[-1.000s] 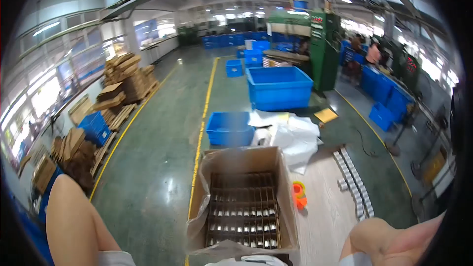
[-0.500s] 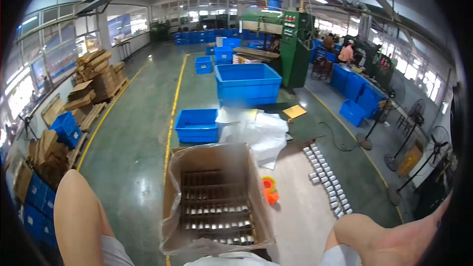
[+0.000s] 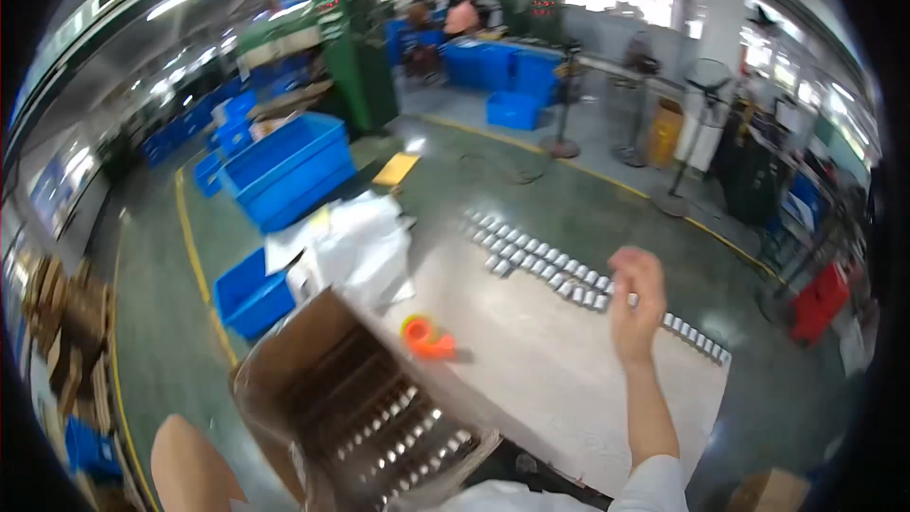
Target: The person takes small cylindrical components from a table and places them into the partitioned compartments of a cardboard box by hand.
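My right hand is over the line of short silver metal cylinders on the pale tabletop. Its fingers are half curled and apart from the thumb, with nothing visible between them; whether they touch a cylinder I cannot tell. Only my left arm shows, low on the left; the left hand is out of view. In front of me stands an open cardboard box with a clear plastic liner. Inside, silver pieces sit in rows between brown dividers. An orange tape dispenser rests beside the box.
White plastic sheeting lies at the table's far end. Blue crates stand on the floor beyond, near a green machine cabinet. Standing fans and a red object are on the right. A person in pink is far back.
The view has swung right and tilted. My right hand has come into sight over the silver cylinders. Less of my left arm shows.
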Tool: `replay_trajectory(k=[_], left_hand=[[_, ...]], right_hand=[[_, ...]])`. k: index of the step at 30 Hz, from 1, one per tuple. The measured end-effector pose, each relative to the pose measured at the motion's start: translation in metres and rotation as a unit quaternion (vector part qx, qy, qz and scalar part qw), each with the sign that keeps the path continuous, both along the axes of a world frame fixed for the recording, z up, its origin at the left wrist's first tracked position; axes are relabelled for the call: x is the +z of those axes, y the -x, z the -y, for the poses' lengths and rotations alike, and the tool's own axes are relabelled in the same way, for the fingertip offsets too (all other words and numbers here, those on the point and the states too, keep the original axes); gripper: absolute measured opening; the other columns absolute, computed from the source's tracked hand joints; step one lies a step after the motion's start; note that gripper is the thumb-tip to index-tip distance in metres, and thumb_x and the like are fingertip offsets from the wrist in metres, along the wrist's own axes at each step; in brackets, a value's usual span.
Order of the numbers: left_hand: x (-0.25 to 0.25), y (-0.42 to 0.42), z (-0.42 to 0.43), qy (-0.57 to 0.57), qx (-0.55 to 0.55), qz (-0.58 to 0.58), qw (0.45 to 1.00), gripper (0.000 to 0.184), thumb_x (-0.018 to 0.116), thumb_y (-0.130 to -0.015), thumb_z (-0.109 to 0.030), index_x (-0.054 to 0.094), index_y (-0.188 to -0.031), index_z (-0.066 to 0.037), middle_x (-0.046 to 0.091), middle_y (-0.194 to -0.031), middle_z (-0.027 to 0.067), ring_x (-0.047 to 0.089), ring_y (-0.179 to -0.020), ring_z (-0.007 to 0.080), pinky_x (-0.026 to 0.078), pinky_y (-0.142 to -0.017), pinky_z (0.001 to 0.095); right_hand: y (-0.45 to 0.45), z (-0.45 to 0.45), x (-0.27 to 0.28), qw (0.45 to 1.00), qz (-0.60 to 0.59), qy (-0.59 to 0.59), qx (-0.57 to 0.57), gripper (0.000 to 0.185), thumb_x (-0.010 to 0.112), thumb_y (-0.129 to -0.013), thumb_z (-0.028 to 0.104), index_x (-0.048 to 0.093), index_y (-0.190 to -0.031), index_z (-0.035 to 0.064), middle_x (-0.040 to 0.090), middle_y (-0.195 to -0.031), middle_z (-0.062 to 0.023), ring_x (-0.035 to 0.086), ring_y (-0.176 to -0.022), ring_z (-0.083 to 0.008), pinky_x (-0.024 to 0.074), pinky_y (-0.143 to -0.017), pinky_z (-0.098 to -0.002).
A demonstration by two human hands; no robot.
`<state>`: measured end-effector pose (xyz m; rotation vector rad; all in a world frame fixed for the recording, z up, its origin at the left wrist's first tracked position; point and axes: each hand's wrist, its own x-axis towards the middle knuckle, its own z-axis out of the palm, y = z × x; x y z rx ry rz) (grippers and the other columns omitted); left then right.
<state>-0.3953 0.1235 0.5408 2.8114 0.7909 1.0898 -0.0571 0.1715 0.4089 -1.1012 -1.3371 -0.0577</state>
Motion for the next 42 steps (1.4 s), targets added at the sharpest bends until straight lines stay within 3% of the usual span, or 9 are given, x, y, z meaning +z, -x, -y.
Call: replay_trajectory(k=[1,3,9,19,29,42], left_hand=[[-0.003,-0.006,-0.008,0.001,-0.01,0.005,1.0,0.02,0.045,-0.086,-0.019,0.057,-0.094,-0.005,0.058,-0.092,0.0108,0.056,-0.082,0.0217,0.046,-0.073,0.0344],[-0.007,-0.022,-0.026,0.007,-0.036,0.018,0.999,0.02,0.045,-0.086,-0.019,0.057,-0.094,-0.005,0.058,-0.092,0.0108,0.056,-0.082,0.0217,0.046,-0.073,0.0344],[-0.019,-0.05,-0.043,0.041,-0.088,0.051,0.994,0.019,0.045,-0.086,-0.018,0.057,-0.093,-0.005,0.058,-0.092,0.0107,0.056,-0.082,0.0218,0.046,-0.072,0.0344],[-0.035,-0.072,-0.048,0.074,-0.117,0.103,0.985,0.019,0.045,-0.086,-0.018,0.056,-0.093,-0.005,0.058,-0.092,0.0106,0.055,-0.082,0.0219,0.045,-0.072,0.0345],[-0.048,-0.103,-0.046,0.113,-0.134,0.156,0.972,0.018,0.044,-0.086,-0.017,0.056,-0.092,-0.005,0.058,-0.092,0.0106,0.055,-0.082,0.0219,0.045,-0.072,0.0345],[-0.066,-0.095,-0.048,0.137,-0.13,0.192,0.963,0.017,0.044,-0.086,-0.017,0.056,-0.092,-0.005,0.058,-0.091,0.0105,0.055,-0.082,0.0221,0.045,-0.071,0.0346]], right_hand=[[-0.012,0.001,-0.023,0.999,-0.007,0.034,-0.031,0.016,0.054,-0.077,-0.003,0.062,-0.09,0.0015,0.056,-0.1,-0.0127,0.055,-0.091,-0.0234,0.0456,-0.072,-0.029],[-0.033,0.007,-0.058,0.989,0.103,0.039,-0.094,0.011,0.055,-0.077,-0.001,0.062,-0.086,0.0018,0.058,-0.092,-0.012,0.057,-0.088,-0.0255,0.0465,-0.07,-0.0305],[-0.041,0.04,-0.098,0.984,0.04,0.129,-0.117,0.009,0.058,-0.077,0.002,0.064,-0.084,0.0044,0.059,-0.09,-0.0119,0.06,-0.077,-0.0259,0.047,-0.065,-0.0321],[-0.046,0.043,-0.109,0.981,0.046,0.149,-0.111,0.012,0.059,-0.078,0.003,0.065,-0.087,0.0069,0.058,-0.095,-0.0114,0.06,-0.081,-0.024,0.0477,-0.068,-0.0315],[-0.049,0.066,-0.082,0.982,0.101,0.08,-0.139,0.009,0.061,-0.075,0.002,0.065,-0.084,0.0051,0.059,-0.093,-0.01,0.06,-0.068,-0.0239,0.0467,-0.059,-0.0317],[-0.062,0.108,-0.11,0.962,0.093,0.171,-0.191,0.009,0.059,-0.077,0.004,0.065,-0.084,0.0062,0.06,-0.092,-0.0094,0.06,-0.072,-0.0232,0.0477,-0.063,-0.031]])
